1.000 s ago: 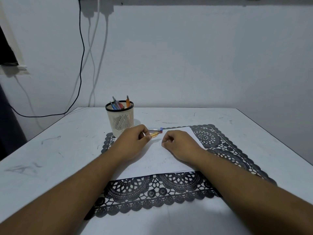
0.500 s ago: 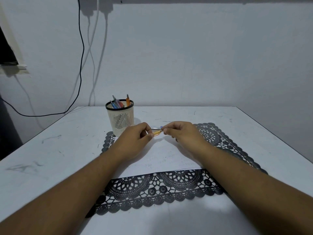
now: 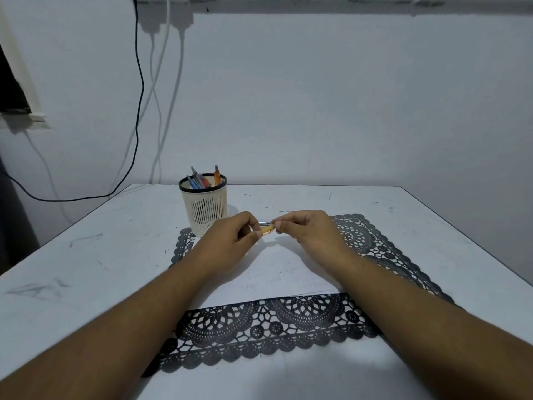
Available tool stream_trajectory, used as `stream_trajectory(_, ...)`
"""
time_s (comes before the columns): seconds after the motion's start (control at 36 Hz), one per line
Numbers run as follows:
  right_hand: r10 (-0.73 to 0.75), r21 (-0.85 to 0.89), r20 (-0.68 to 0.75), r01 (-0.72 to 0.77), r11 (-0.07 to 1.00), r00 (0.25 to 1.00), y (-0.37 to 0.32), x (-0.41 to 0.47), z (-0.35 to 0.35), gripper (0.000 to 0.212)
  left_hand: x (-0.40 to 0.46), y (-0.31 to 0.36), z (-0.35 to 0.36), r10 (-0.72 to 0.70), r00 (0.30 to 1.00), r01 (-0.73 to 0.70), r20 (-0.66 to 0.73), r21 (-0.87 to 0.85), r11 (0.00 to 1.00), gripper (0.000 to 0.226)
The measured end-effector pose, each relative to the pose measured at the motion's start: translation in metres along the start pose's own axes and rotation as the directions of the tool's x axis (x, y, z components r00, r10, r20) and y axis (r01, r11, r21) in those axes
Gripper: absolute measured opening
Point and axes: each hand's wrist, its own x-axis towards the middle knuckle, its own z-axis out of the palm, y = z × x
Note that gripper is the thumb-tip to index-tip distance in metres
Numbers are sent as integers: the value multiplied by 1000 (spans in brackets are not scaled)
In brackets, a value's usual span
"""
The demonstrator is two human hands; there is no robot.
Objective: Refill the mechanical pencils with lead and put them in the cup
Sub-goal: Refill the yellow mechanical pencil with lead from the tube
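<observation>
My left hand (image 3: 230,239) grips a short orange mechanical pencil (image 3: 266,230) just above the white paper sheet (image 3: 277,274). My right hand (image 3: 307,230) has thumb and forefinger pinched together at the pencil's free end. Anything as thin as a lead between them is too small to see. A second pencil (image 3: 264,223), silvery, lies on the paper just behind the hands, mostly hidden by them. The cream slotted cup (image 3: 204,210) with a black rim stands to the left of my left hand, and it holds several pencils (image 3: 202,180).
The paper lies on a black lace placemat (image 3: 288,327) on a white table (image 3: 86,269). A few thin dark slivers (image 3: 284,211) lie on the table behind the hands. Cables (image 3: 140,96) hang down the wall at the back left.
My right hand left the paper, moved up and left, and now pinches at the end of the orange pencil. My left hand kept hold of the pencil almost in place.
</observation>
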Motion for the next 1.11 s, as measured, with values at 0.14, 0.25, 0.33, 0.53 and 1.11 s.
stream_trajectory(0.14, -24, -109, 8, 25, 994, 1000, -2, 1, -4, 11, 1, 0, -1, 27, 1000, -27, 4, 25, 999, 7)
stream_trajectory(0.25, -21, -163, 12, 23, 986, 1000, -2, 1, -6, 16, 0, 0, -2, 59, 998, -59, 5, 57, 997, 6)
stream_trajectory(0.33, 3, -152, 27, 1, 988, 1000, -3, 1, -6, 13, 0, 1, -2, 93, 996, -91, -10, 119, 989, 3)
stream_trajectory(0.53, -25, -49, 19, 26, 998, 999, -5, 5, -9, 6, 2, 5, -1, 138, 989, -128, -56, 160, 979, 5)
stream_trajectory(1.11, -17, 168, 61, 7, 986, 998, -2, 9, -7, 9, -1, 12, 1, 144, 987, -139, -66, 73, 988, 13)
